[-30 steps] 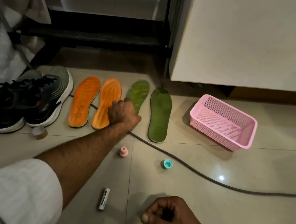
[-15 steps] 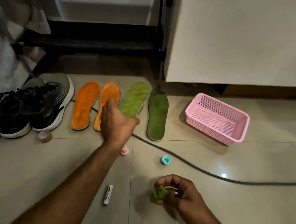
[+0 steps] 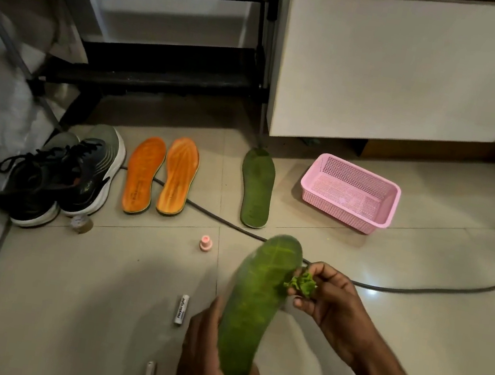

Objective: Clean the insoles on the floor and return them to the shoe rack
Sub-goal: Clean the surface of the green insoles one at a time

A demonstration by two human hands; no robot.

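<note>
The left hand [image 3: 213, 362] wraps its fingers round the heel of a green insole [image 3: 255, 307], raising it off the floor, likely to steady it for wiping. The right hand [image 3: 328, 305] pinches a green wad [image 3: 302, 284] against its edge. The other green insole [image 3: 255, 188] and orange pair [image 3: 161, 174] lie near the rack [image 3: 160, 74].

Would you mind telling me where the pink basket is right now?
In the head view, the pink basket sits on the floor at the right, just right of the lone dark green insole and in front of the white cabinet.
</note>
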